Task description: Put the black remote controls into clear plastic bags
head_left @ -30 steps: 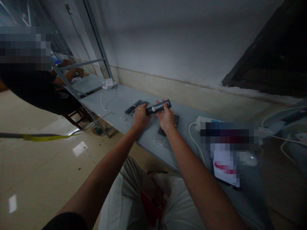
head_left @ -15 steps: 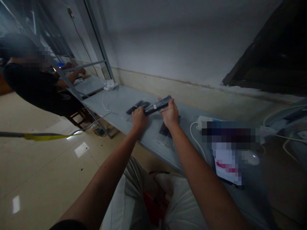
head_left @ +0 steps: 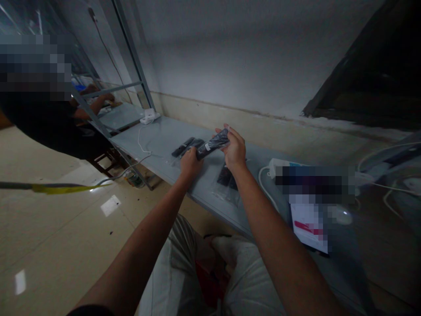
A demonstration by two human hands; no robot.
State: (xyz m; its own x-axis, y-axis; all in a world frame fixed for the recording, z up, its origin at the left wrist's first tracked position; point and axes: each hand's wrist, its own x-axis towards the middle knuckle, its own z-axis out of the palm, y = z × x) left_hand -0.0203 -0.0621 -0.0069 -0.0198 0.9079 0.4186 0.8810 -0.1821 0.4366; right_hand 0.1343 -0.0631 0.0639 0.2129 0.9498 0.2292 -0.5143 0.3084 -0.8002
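Note:
Above the grey table, I hold a long black item in a clear plastic bag (head_left: 213, 145), with a small white label on it. My left hand (head_left: 191, 162) is closed round its lower left end. At the upper right end, my right hand (head_left: 236, 149) grips the wrapping between thumb and fingers. Behind my left hand lie dark bagged items (head_left: 183, 147). More dark items in clear bags (head_left: 225, 176) rest below my right hand, partly covered by the wrist. I cannot make out the exact kind of the wrapped item.
The narrow grey table (head_left: 158, 131) runs along the wall. A white power strip (head_left: 272, 167), a cable and a white and red printed thing (head_left: 307, 226) lie at the right. A white adapter (head_left: 149, 116) sits far left, near a metal frame (head_left: 134, 83) and a seated person (head_left: 42, 118).
My right hand has shifted its fingers over the upper end of the wrapped item, and the bag there looks more crumpled. The left hand stays at the lower end.

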